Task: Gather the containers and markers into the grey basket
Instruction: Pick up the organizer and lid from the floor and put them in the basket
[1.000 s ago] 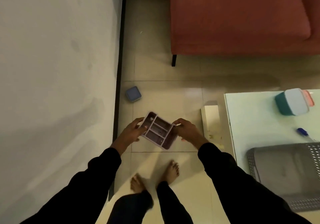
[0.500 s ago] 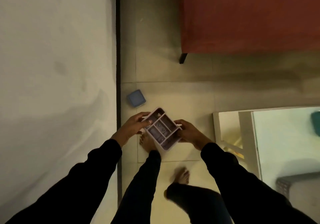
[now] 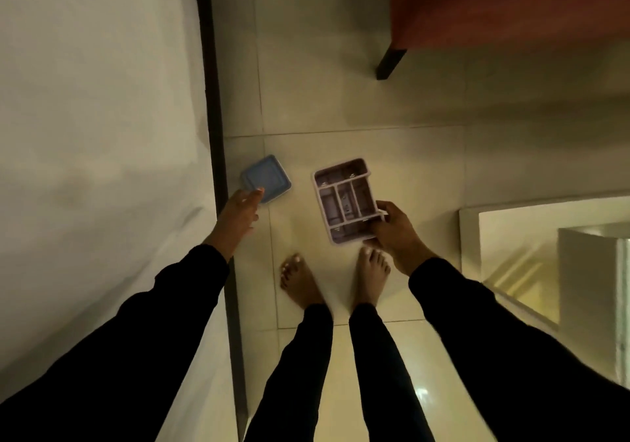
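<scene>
The right hand [image 3: 392, 233] is holding the pink tray [image 3: 346, 201] by its lower right corner, in the middle of the frame. The left hand [image 3: 240, 211] is reaching, fingers spread wide, and is just touching the blue box [image 3: 267, 179] on the floor, left of the middle. The box looks light, stiff and smooth. Pinching its edges is probably best.

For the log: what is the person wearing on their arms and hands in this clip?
Both arms are covered by long, plain black sleeves ending at the wrists. The left hand and right hand are bare: no gloves, and no rings, watch or markings visible in this dim light.
</scene>
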